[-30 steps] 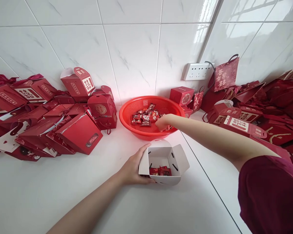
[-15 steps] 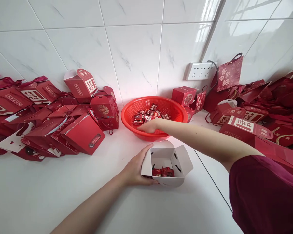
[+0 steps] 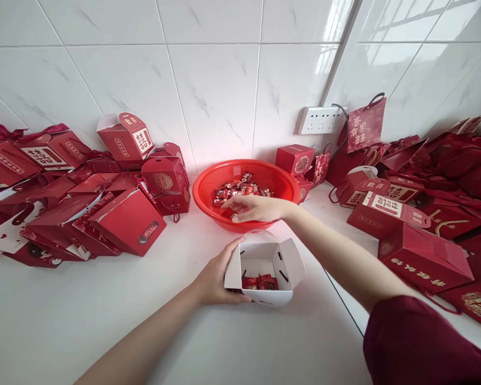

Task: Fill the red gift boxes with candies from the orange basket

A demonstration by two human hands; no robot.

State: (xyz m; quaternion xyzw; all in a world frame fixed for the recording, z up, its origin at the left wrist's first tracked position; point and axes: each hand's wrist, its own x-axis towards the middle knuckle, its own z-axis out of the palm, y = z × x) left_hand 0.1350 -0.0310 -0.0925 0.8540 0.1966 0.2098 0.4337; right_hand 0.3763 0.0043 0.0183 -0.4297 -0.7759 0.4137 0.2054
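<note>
On the white counter stands an open box [image 3: 266, 297], its pale inside facing up and its flaps folded out. Several red-wrapped candies [image 3: 260, 282] lie on its floor. My left hand [image 3: 220, 275] is closed round the box's left side, thumb underneath in front and fingers behind. Behind the box, a red plastic basket [image 3: 286, 184] holds a heap of wrapped candies [image 3: 240, 188]. Over the basket's front part, my right hand [image 3: 252, 208] is curled, with a red-wrapped candy [image 3: 227, 212] partly visible between thumb and fingers.
Red gift boxes [image 3: 124, 222] are piled along the left, with more red boxes [image 3: 425, 256] on the right. Two small boxes [image 3: 294, 159] stand by the basket. A power strip [image 3: 320, 120] is on the tiled wall, its cable hanging behind a red bag [image 3: 364, 125].
My right hand has risen a little from the basket's front, its fingers now more visible. My left hand keeps hold of the box. The view has shifted slightly to the right.
</note>
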